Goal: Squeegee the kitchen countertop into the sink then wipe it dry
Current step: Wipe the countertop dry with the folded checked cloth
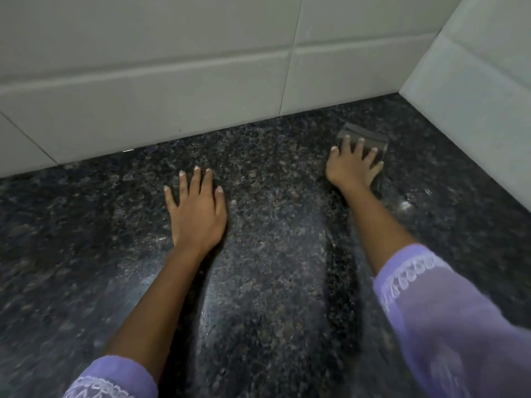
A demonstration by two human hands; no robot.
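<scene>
Granite desk (273, 254) dark, wet-streaked. Right hand (352, 165) presses grey squeegee block (365, 137) flat near tiled corner (402, 90), fingers (346, 142) spread over it, likely to drag water back. Left hand (196, 208) flat, fingers straight, holding nothing, probably bracing. Sink out of view.

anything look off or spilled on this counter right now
Nothing broken or askew. The dark granite countertop shows wet streaks and droplets near the right hand, which presses a grey pad near the tiled corner. The left hand rests flat.
</scene>
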